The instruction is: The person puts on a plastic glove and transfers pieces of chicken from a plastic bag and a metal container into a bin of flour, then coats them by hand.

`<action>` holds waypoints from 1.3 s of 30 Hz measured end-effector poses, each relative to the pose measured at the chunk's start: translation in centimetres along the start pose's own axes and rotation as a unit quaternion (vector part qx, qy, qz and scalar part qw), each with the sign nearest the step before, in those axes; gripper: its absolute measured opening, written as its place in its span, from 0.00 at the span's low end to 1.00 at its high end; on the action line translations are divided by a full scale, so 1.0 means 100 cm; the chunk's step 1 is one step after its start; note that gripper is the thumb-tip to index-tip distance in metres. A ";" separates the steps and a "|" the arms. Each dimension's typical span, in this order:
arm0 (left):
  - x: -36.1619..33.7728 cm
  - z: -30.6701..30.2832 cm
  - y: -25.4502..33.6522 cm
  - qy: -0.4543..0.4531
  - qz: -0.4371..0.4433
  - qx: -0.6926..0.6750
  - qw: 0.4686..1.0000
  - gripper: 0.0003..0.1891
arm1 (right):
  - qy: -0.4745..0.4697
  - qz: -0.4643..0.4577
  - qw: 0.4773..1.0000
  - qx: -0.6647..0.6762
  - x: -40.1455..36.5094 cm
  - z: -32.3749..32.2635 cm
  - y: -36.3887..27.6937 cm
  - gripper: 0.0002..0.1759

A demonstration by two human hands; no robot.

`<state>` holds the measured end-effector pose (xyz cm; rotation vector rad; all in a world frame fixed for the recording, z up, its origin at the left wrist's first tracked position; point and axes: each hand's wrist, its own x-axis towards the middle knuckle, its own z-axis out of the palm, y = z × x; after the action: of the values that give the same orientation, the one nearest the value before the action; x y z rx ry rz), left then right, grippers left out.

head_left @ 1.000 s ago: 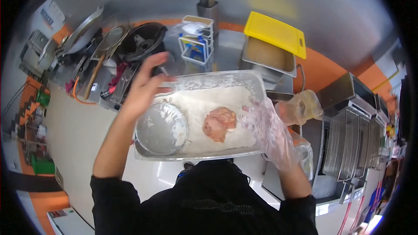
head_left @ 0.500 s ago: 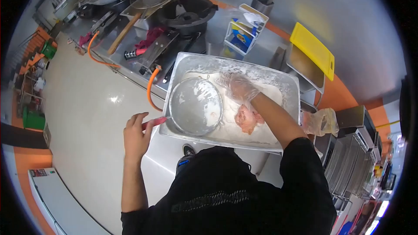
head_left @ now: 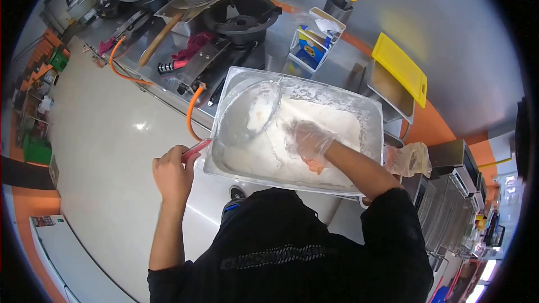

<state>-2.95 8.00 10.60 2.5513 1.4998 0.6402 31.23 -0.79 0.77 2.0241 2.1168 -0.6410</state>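
A deep metal pan holds white flour. Pinched in my left hand is the red handle of a round mesh sieve, which tilts over the pan's left part with some flour still on its mesh. My right hand, in a clear plastic glove, is down in the flour near the middle. Its fingertips are buried and blurred by flour. A pink piece of raw meat shows just below the palm, mostly covered by the hand and flour.
Behind the pan, a steel counter carries a black pot, a wooden-handled strainer and a white caddy. An orange hose hangs near the pan's left side. A yellow board leans over another metal pan at right.
The sieve has tipped up from lying flat, and flour has fallen from it. My right hand has moved lower, over the meat, which was in full view before.
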 end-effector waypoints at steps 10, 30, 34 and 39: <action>0.003 0.019 0.000 0.049 0.012 -0.002 0.999 0.12 | 0.013 -0.133 0.991 -0.023 0.012 0.039 -0.031 0.31; 0.005 0.029 0.008 -0.059 -0.081 -0.154 0.983 0.07 | 0.031 0.019 0.997 0.069 -0.029 -0.024 0.015 0.25; 0.001 0.034 0.011 -0.024 -0.055 -0.139 0.988 0.07 | 0.150 -0.135 0.979 0.029 0.000 0.038 -0.025 0.27; 0.000 0.040 0.005 0.011 -0.036 -0.147 0.988 0.06 | 0.165 -0.304 0.936 -0.072 0.012 0.073 -0.041 0.21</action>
<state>-0.88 8.16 7.09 2.2663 1.3796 0.8137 25.76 -2.61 -5.40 1.4637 2.9203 -0.1959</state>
